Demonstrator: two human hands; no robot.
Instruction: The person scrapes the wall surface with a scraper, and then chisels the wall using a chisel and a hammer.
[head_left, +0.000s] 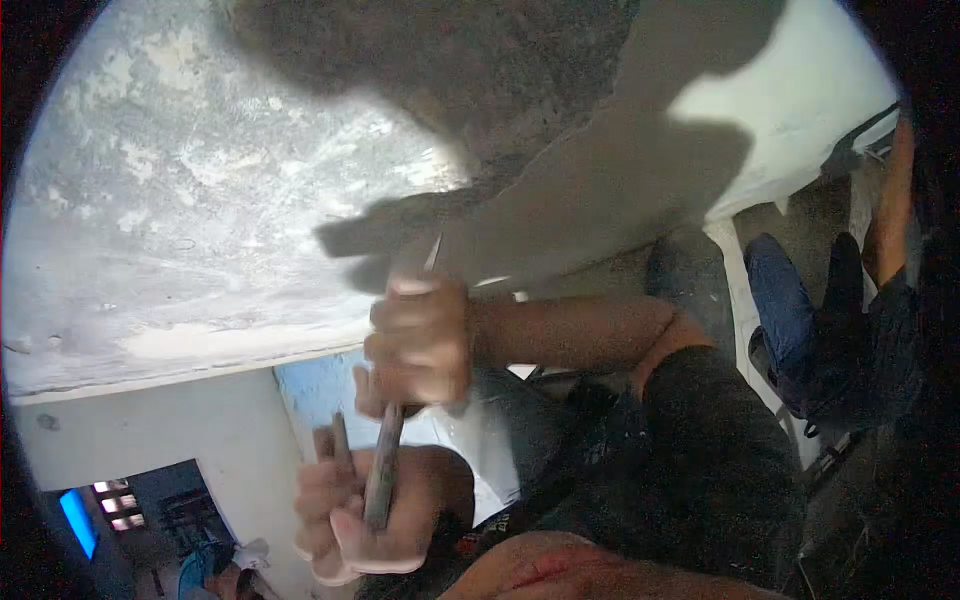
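Observation:
My right hand [420, 345], blurred by motion, is closed round a slim pointed rod that looks like a chisel [384, 465]. Its thin bright tip sticks out above the fist, close to the rough grey plaster surface [220, 180]; I cannot tell whether they touch. Below, my left hand [385, 510] is closed on the rod's lower end, with the thumb along it. Beside the rod, a short dark stick-like piece [340, 440] juts from the left hand's curled fingers. Most of it is hidden in the hand.
Dark shadows of arms and hands fall across the plaster. At lower left, a doorway [180, 520] shows a lit blue screen [77, 522] and blurred figures. Toward the right edge are a bare arm [890, 215] and dark blue cloth [775, 300], beside a white ledge [735, 280].

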